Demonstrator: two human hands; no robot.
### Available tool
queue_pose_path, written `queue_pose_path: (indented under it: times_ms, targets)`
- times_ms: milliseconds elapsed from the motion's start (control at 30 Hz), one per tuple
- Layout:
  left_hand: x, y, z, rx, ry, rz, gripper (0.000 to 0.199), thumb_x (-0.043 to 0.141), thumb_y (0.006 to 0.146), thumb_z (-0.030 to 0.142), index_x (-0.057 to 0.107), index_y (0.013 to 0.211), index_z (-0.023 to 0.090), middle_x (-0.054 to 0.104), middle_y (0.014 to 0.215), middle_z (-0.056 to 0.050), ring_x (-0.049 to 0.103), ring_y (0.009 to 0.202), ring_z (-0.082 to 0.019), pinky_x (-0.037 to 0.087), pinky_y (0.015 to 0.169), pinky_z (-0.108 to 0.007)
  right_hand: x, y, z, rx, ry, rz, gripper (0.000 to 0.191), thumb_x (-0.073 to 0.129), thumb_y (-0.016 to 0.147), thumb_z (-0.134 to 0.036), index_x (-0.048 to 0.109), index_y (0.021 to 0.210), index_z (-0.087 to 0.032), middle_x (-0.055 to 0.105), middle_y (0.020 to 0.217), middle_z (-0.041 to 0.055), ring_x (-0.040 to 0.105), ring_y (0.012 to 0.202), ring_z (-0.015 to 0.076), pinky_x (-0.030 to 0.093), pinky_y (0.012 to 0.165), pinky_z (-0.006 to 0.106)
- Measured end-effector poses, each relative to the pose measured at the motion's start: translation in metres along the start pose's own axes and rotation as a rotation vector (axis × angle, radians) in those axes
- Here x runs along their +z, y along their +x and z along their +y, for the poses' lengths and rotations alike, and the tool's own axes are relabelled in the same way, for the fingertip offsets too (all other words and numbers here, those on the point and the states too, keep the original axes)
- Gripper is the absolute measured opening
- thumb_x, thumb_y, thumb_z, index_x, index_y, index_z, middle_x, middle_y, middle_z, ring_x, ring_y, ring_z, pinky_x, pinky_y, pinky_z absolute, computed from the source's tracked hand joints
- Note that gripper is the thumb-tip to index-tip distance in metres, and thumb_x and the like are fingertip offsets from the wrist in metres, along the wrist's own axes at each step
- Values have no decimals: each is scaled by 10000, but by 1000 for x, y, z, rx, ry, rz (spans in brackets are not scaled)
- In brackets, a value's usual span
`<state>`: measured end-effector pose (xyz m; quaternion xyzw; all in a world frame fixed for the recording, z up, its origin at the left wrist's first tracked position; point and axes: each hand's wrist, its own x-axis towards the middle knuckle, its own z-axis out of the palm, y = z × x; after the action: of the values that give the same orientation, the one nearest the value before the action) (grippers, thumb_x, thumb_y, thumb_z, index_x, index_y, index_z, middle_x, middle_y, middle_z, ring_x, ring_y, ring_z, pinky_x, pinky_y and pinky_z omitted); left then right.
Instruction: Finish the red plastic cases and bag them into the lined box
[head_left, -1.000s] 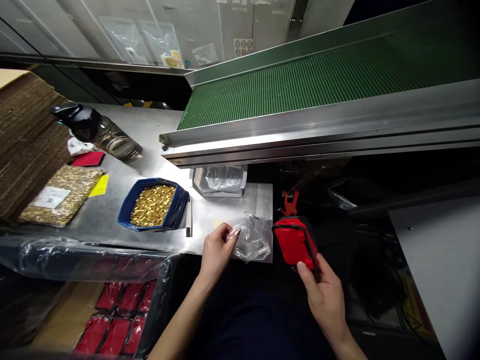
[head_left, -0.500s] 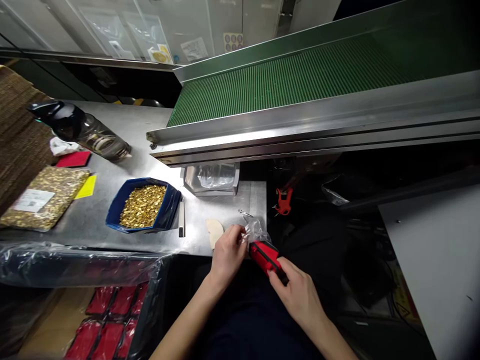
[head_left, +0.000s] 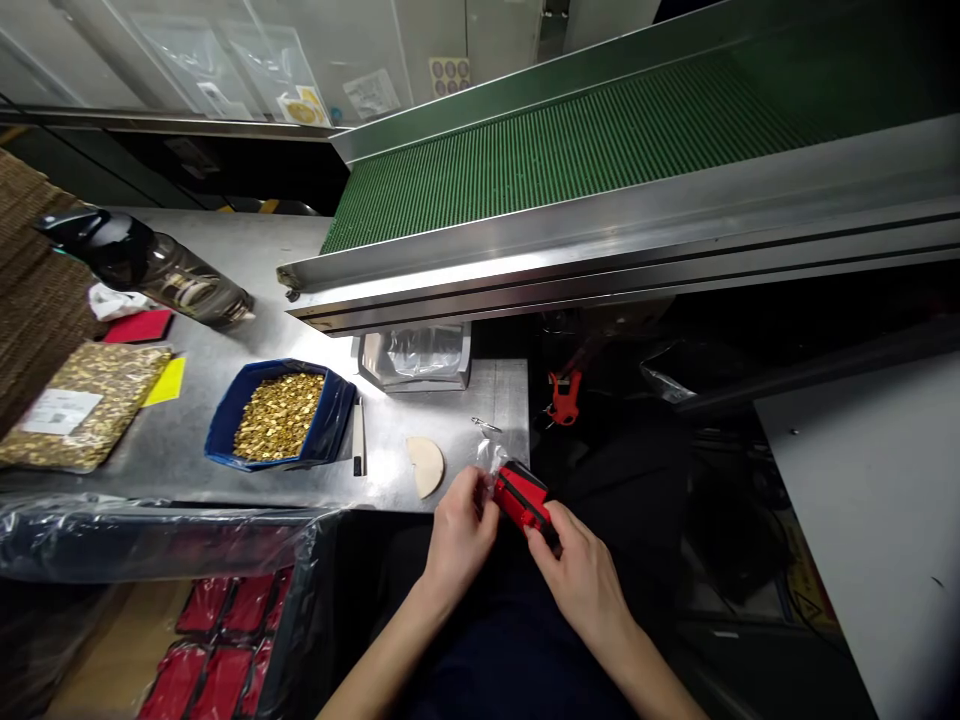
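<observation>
A red and black item (head_left: 520,492) is held above my lap, just off the table's front edge. My right hand (head_left: 577,560) grips its right end between thumb and fingers. On the other side, my left hand (head_left: 461,525) pinches a clear plastic bag (head_left: 491,455) beside the item's left end. How far the bag wraps the item is hard to see. A pale, rounded flat piece (head_left: 426,467) lies on the metal table (head_left: 390,425) left of my hands, and a small metal tool (head_left: 486,425) lies behind them.
A blue tray (head_left: 223,415) holds small gold pieces, with a knife-like tool (head_left: 358,437) beside it. A green conveyor (head_left: 525,160) crosses behind. Red scissors (head_left: 564,397) hang at right. A bottle (head_left: 180,280) and a lined crate (head_left: 300,600) of red packs are left.
Both hands have shifted slightly up and left with the red item, which has tilted a little. The plastic bag shows less beyond my left hand. The whole view has shifted slightly.
</observation>
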<state>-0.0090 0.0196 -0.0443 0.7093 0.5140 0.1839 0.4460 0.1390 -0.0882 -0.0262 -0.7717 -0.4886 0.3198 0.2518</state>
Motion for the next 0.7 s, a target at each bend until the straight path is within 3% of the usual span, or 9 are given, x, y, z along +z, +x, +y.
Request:
queue_pose_path:
  times_ms: [200, 333, 433, 567, 700]
  targets:
    - [-11, 5, 4, 16, -112, 157, 72, 535, 953, 188, 601, 938, 213, 629, 864, 4, 616, 770, -151, 493, 660, -255, -11, 16, -27, -113, -317, -98, 81, 526, 1031, -267, 584, 1081, -240, 704, 953, 18, 697, 888, 243, 440, 684, 332]
    - [-13, -5, 7, 73, -171, 139, 76, 578, 980, 261, 635, 985, 211, 668, 899, -7, 647, 778, -145, 528, 678, -247, -18, 36, -53, -140, -396, -155, 112, 535, 1029, -249, 588, 1126, -233, 724, 1000, 27, 704, 931, 254, 436, 695, 338]
    - [-15, -8, 6, -33, -304, 111, 137, 621, 973, 349, 625, 964, 212, 661, 856, 3, 639, 716, -137, 538, 641, -240, -27, 55, -65, -142, -370, -190, 141, 531, 1050, -327, 613, 1099, -223, 737, 1011, 45, 702, 952, 257, 451, 737, 340]
    - [-23, 1, -1, -262, -557, 98, 273, 683, 918, 453, 564, 904, 207, 648, 752, 26, 598, 564, -114, 521, 529, -221, -44, 70, -52, -202, -241, -289, 295, 678, 963, -482, 641, 1151, -257, 735, 1091, 37, 656, 1046, 265, 480, 850, 361]
    - [-32, 10, -11, -330, -588, 48, 357, 688, 879, 517, 534, 832, 198, 676, 716, 7, 629, 544, -124, 527, 505, -221, -44, 70, -16, -226, -254, -309, 549, 783, 863, -246, 576, 1370, -282, 704, 1255, 49, 597, 1186, 292, 437, 1009, 430]
